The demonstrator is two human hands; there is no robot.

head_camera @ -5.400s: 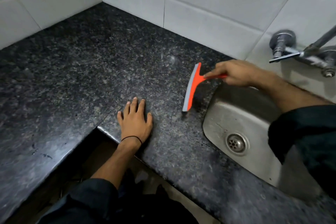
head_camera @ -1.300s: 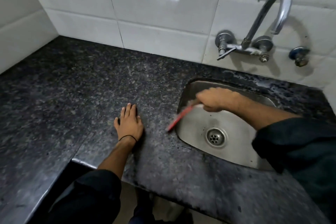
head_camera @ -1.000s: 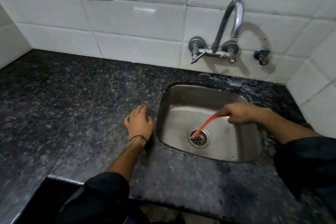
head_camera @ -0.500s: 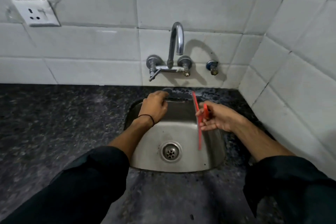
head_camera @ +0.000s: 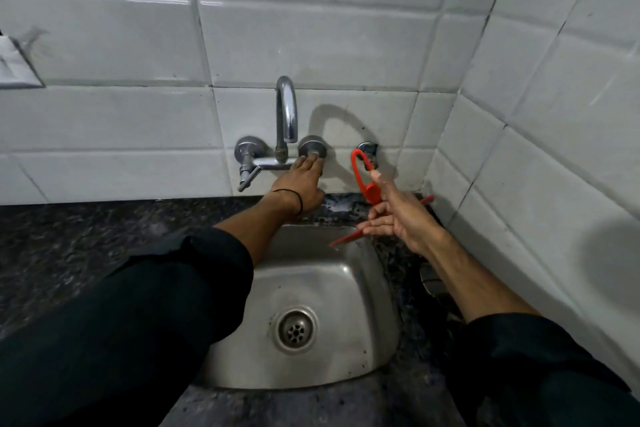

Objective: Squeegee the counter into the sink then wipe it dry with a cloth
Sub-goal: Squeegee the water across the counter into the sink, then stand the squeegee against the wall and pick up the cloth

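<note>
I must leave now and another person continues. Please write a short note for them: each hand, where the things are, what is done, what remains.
Left hand: fingertips on the right tap knob, holding nothing.
Right hand: holds the red squeegee above the sink, near the small valve.
No water runs from the spout.
Done: cannot tell whether the counter is fully squeegeed.
Left: wipe it dry; no cloth in view.

The squeegee [head_camera: 370, 191] is red-orange plastic with a looped handle end pointing up toward the wall; its thin blade edge runs slantwise above the sink's back right corner. The sink [head_camera: 349, 291] is a stainless steel basin with a round drain strainer, set into the dark speckled counter [head_camera: 86, 246].
</note>
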